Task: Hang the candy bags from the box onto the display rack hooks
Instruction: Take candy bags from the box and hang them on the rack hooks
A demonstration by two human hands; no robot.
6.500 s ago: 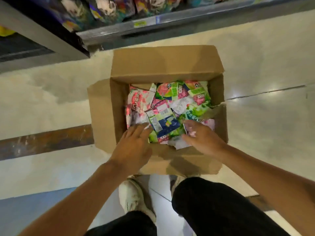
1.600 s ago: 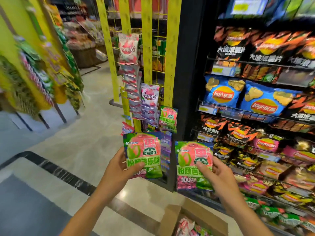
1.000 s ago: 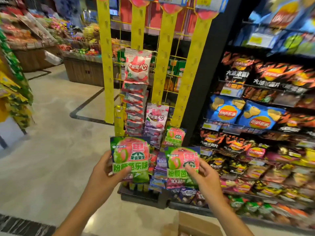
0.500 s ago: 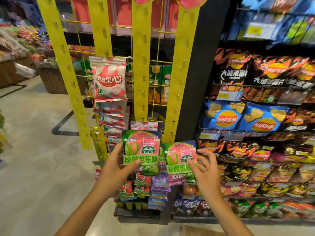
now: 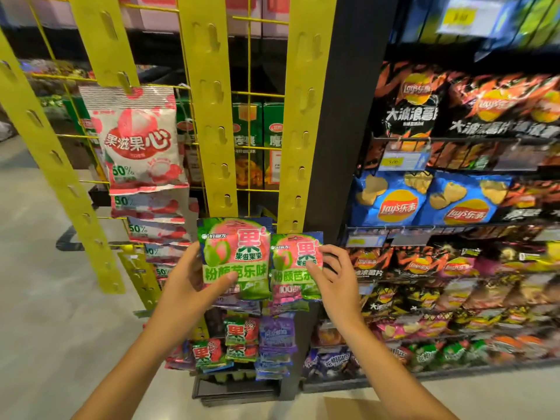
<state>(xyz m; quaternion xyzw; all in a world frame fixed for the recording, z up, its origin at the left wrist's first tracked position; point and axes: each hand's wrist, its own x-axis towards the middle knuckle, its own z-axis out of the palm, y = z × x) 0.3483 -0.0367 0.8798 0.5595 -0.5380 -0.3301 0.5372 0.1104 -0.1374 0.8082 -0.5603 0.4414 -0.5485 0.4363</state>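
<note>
My left hand (image 5: 189, 286) grips a green and pink candy bag (image 5: 235, 256) by its left edge, thumb across the front. My right hand (image 5: 331, 280) pinches a second, matching candy bag (image 5: 292, 262) at its right side. Both bags are held upright, side by side, in front of the lower ends of two yellow hook strips (image 5: 212, 116) (image 5: 303, 122) of the display rack. Their tops sit just below the lowest empty hooks. A corner of the cardboard box (image 5: 357, 409) shows at the bottom edge.
White and red candy bags (image 5: 138, 140) hang in a column on the left strip. More small bags (image 5: 242, 344) hang below my hands. A black post (image 5: 348, 116) stands right of the rack, then shelves of chip bags (image 5: 424, 201).
I have stepped closer to the rack. Both hands have carried the bags up and forward, and their tops now reach the lower ends of the middle and right hook strips.
</note>
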